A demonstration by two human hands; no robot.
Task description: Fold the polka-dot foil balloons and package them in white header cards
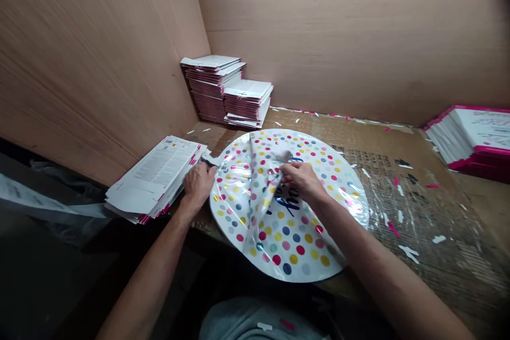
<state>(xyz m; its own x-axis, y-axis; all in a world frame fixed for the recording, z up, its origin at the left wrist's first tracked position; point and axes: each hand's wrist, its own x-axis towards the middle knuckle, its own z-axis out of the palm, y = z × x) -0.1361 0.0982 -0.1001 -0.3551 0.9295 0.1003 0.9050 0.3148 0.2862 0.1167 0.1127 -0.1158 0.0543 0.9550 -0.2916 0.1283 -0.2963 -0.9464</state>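
A round white foil balloon [297,247] with coloured dots and dark lettering lies flat on the cardboard-covered table, its near edge over the table's front. Its left part is folded over towards the middle. My right hand [300,175] pinches a piece of the folded foil above the lettering. At the balloon's left edge, by its tail, my left hand [199,181] is closed with thumb and fingers together. A small dark thing shows at its fingertips, too blurred to name.
Printed white cards [149,175] lie piled left of my left hand. Tall card stacks [209,90] stand in the back corner by wooden walls. Pink-edged cards [478,138] sit at the right. Paper scraps [408,253] litter the cardboard [438,212].
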